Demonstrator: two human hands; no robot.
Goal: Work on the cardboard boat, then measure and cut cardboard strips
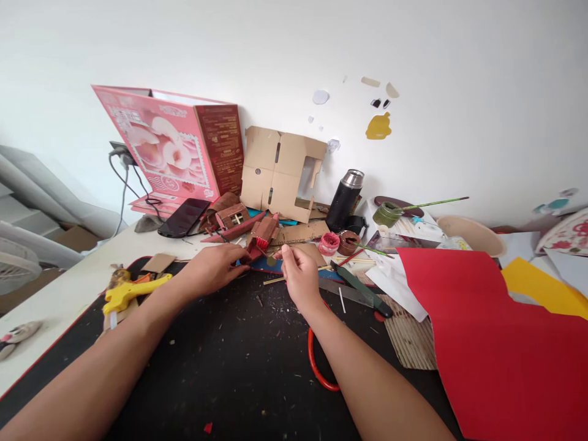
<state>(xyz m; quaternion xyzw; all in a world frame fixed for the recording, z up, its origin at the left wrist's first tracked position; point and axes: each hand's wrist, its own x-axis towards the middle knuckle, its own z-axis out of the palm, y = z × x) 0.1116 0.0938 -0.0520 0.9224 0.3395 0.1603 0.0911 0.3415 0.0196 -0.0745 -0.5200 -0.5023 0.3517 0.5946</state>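
My left hand (pixel 223 264) is closed at the near end of a small reddish-brown cardboard model (pixel 265 234), with thumb and fingers at its pointed red tip. The model has a little cabin with a ridged red front. Just to the right, my right hand (pixel 301 275) is closed in a pinch beside the model. A tiny brownish bit shows at its fingertips, too small to name. Behind my left hand lies a second brown model (pixel 232 217) with a cross-barred window.
A yellow glue gun (pixel 133 293) lies at left, near a black phone (pixel 184 217). At right are a green-handled cutter (pixel 361 288), red paint (pixel 329 243), brown paint (pixel 349 242), a black flask (pixel 343 199) and red sheet (pixel 500 343). A cardboard panel (pixel 287 165) leans on the wall.
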